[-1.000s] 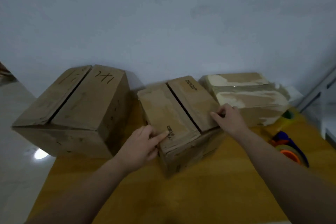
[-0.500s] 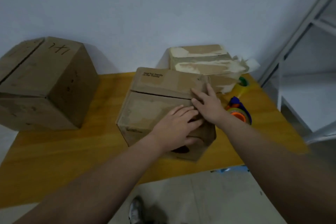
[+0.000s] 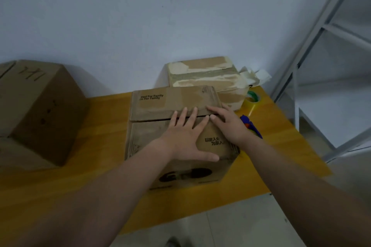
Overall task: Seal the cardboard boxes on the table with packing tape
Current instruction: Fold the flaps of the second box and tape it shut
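Yellow table (image 3: pixel 104 110): straight fingers (image 3: pixel 193 115) press box (image 3: pixel 152 104) flaps.

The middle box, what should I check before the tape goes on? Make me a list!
1. Flaps of the middle box lie flat: ok.
2. The left hand presses across the seam: ok.
3. The right hand presses the seam's right end: ok.
4. Tape on the seam: not ok, none shows.
5. The blue tape dispenser is in hand: not ok, it lies on the table behind the right wrist.
6. Tape loaded in it: cannot tell.
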A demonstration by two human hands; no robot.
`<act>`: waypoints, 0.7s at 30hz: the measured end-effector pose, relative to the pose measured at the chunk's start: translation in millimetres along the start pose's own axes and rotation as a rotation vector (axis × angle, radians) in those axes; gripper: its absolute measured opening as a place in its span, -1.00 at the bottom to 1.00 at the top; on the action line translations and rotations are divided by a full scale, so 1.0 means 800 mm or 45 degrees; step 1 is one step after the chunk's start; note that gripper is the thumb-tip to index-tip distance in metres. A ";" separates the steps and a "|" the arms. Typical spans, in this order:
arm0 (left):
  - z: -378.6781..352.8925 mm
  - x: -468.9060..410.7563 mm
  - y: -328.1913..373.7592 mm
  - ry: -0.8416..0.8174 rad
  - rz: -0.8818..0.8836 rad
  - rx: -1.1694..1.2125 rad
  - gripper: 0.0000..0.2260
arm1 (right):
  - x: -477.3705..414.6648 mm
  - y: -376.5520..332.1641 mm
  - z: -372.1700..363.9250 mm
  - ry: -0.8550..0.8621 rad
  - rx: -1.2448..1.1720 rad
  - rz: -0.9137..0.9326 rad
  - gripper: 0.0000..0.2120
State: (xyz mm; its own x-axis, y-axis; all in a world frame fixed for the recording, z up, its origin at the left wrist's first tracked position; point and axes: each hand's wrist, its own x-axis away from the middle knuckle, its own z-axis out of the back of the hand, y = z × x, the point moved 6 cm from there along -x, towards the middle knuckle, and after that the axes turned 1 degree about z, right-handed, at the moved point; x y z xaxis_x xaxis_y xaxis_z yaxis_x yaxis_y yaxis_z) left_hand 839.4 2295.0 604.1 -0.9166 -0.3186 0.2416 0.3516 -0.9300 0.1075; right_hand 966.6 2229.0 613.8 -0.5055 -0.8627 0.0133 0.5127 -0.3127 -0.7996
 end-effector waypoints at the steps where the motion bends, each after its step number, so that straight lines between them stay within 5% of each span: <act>1: 0.001 -0.006 0.004 0.037 0.019 0.010 0.02 | -0.002 0.005 0.006 0.000 -0.009 -0.004 -0.61; 6: 0.018 -0.038 0.017 0.274 0.229 0.067 -0.05 | -0.008 0.065 0.027 0.101 -0.412 -0.168 -0.42; 11: 0.022 -0.083 0.038 0.333 0.226 0.118 -0.15 | -0.031 0.198 0.048 0.028 0.264 -0.603 -0.47; 18: 0.022 -0.119 0.053 0.368 0.393 0.146 -0.17 | -0.032 0.287 0.045 -0.183 0.384 -0.837 -0.26; 21: 0.024 -0.128 0.057 0.391 0.453 0.172 -0.19 | -0.035 0.302 0.050 -0.241 0.585 -0.891 -0.55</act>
State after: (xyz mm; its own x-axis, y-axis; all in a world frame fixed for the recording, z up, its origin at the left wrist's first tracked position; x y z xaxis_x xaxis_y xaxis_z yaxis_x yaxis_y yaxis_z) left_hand 952.9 2289.1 603.0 -0.7419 -0.6705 -0.0074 0.6560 -0.7280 0.1992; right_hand 1132.3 2161.6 443.8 -0.7070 -0.4498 0.5457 0.3769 -0.8926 -0.2475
